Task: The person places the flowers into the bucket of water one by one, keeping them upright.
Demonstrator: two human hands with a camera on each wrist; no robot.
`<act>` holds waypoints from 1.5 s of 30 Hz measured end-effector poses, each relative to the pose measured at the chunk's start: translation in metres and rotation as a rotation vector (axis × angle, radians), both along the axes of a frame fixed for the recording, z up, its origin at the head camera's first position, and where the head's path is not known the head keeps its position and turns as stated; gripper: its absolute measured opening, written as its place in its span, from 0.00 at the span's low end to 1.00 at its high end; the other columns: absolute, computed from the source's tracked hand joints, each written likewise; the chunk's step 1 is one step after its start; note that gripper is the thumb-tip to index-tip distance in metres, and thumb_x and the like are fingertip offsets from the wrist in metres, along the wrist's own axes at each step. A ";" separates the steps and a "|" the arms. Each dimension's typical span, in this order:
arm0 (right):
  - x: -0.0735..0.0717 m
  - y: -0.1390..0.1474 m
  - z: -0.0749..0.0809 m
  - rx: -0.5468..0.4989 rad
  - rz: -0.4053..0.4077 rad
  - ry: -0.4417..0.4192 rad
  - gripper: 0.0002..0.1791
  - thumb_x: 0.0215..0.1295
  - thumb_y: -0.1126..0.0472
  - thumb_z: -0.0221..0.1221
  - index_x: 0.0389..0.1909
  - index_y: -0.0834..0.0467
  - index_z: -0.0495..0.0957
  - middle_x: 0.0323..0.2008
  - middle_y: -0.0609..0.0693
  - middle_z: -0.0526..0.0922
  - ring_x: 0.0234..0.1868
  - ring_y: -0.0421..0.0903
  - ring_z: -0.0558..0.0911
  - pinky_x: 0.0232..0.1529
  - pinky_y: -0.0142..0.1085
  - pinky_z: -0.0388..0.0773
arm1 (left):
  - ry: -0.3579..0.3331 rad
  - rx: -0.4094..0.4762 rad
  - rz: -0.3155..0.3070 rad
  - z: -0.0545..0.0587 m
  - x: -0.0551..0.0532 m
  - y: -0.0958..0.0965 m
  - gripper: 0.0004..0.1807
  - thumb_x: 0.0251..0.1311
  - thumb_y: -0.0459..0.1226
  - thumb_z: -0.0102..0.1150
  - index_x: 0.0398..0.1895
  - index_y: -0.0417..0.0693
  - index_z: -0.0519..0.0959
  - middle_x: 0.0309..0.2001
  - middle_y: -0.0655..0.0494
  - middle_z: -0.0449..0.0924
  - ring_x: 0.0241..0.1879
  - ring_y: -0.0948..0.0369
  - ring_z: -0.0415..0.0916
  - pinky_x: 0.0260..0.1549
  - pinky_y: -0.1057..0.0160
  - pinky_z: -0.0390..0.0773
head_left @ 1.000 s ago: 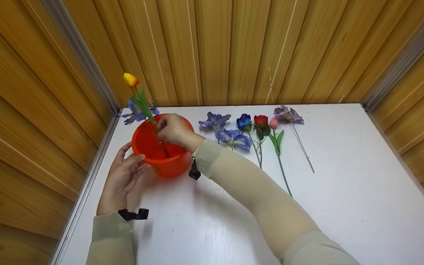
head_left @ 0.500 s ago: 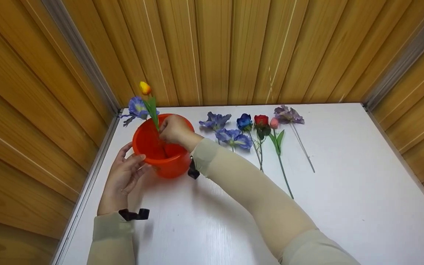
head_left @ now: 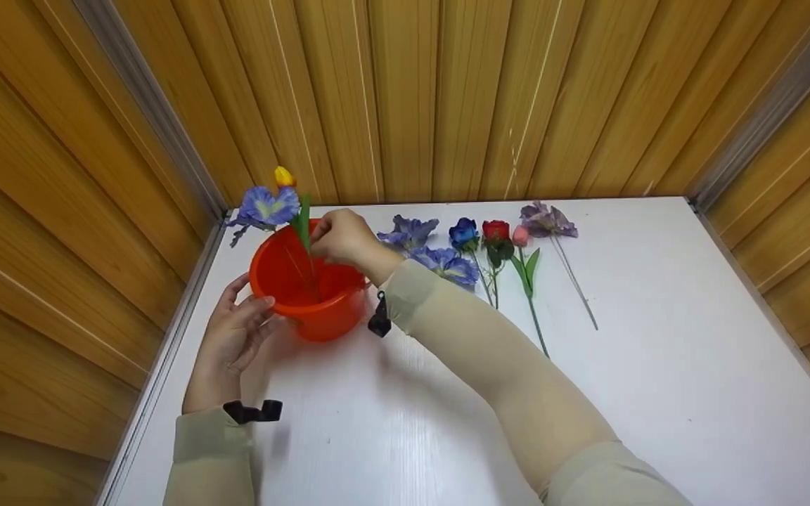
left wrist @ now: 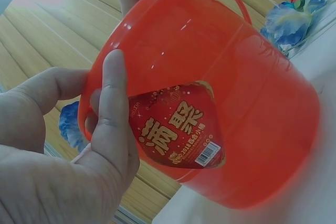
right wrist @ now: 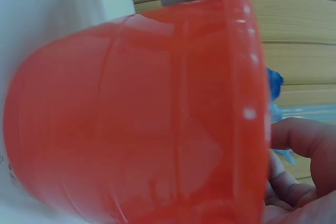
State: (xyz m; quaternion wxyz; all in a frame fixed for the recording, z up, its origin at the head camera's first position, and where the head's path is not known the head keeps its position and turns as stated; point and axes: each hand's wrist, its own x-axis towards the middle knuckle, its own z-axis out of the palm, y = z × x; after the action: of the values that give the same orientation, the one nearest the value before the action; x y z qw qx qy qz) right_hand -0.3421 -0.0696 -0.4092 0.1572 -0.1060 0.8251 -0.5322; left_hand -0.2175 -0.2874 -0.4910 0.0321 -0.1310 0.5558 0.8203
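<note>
An orange-red plastic bucket [head_left: 328, 320] stands at the left of the white table. My left hand [head_left: 230, 334] grips its rim on the left, as the left wrist view shows with the fingers [left wrist: 113, 93] at the edge beside a red label [left wrist: 176, 127]. Over the bucket's mouth, my right hand [head_left: 345, 242] pinches the stem of a yellow-orange tulip [head_left: 284, 177] just below its green leaf [head_left: 303, 221]. The stem's lower part is inside the bucket. A blue-purple iris-like flower [head_left: 264, 207] also stands in the bucket, leaning over the left rim.
Right of the bucket lie two blue-purple flowers [head_left: 447, 263], a blue rose [head_left: 463, 233], a red rose [head_left: 496, 232], a pink tulip [head_left: 520, 236] and a mauve flower [head_left: 548, 219]. Wood-patterned walls [head_left: 405, 105] enclose the table [head_left: 658, 365].
The yellow tulip has swung right and come lower, more upright in the bucket. The blue-purple flower in the bucket has turned to face forward. My left hand has stayed on the rim.
</note>
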 end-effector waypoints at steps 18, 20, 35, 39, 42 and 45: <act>0.001 0.072 0.037 -0.214 -0.003 0.008 0.12 0.67 0.71 0.70 0.49 0.66 0.83 0.42 0.51 0.84 0.43 0.47 0.87 0.56 0.43 0.96 | -0.023 0.027 -0.001 -0.002 -0.001 0.001 0.41 0.80 0.29 0.64 0.86 0.65 0.58 0.69 0.53 0.83 0.52 0.57 0.93 0.53 0.61 0.95; 0.004 0.085 0.042 -0.231 -0.015 0.019 0.13 0.67 0.71 0.71 0.50 0.68 0.83 0.41 0.51 0.84 0.42 0.46 0.87 0.50 0.38 0.95 | -0.020 0.017 -0.007 -0.001 0.000 0.001 0.41 0.80 0.30 0.65 0.86 0.66 0.59 0.69 0.53 0.83 0.52 0.57 0.94 0.55 0.60 0.94; 0.026 0.188 0.055 -0.368 -0.106 0.119 0.09 0.69 0.76 0.69 0.44 0.63 0.82 0.38 0.48 0.85 0.39 0.43 0.89 0.47 0.33 0.94 | -0.038 0.037 -0.003 0.002 0.002 -0.002 0.46 0.74 0.35 0.74 0.86 0.71 0.60 0.75 0.56 0.78 0.59 0.56 0.92 0.62 0.59 0.91; 0.033 0.209 0.052 -0.377 -0.133 0.126 0.09 0.70 0.74 0.69 0.45 0.63 0.82 0.39 0.48 0.86 0.40 0.44 0.89 0.47 0.33 0.94 | -0.045 0.041 -0.010 0.002 0.002 -0.002 0.46 0.74 0.35 0.74 0.86 0.71 0.60 0.75 0.56 0.78 0.59 0.57 0.92 0.62 0.59 0.91; 0.037 0.224 0.048 -0.340 -0.151 0.133 0.09 0.71 0.72 0.70 0.46 0.60 0.82 0.40 0.47 0.86 0.42 0.45 0.89 0.46 0.33 0.93 | -0.044 0.039 -0.013 0.002 0.002 -0.002 0.45 0.76 0.34 0.72 0.86 0.71 0.60 0.73 0.58 0.79 0.59 0.57 0.93 0.61 0.60 0.92; 0.039 0.237 0.041 -0.325 -0.163 0.132 0.08 0.72 0.71 0.70 0.46 0.59 0.82 0.41 0.47 0.86 0.41 0.43 0.88 0.44 0.32 0.90 | -0.039 0.041 -0.014 0.002 0.002 -0.002 0.44 0.77 0.33 0.70 0.87 0.70 0.60 0.70 0.60 0.81 0.58 0.58 0.93 0.60 0.60 0.92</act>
State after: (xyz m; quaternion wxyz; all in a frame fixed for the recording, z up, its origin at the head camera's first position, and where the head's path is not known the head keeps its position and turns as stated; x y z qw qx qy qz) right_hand -0.3028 0.1670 -0.3685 0.0402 -0.0975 0.7426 -0.6613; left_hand -0.2153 -0.2895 -0.4891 0.0514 -0.1423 0.5392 0.8285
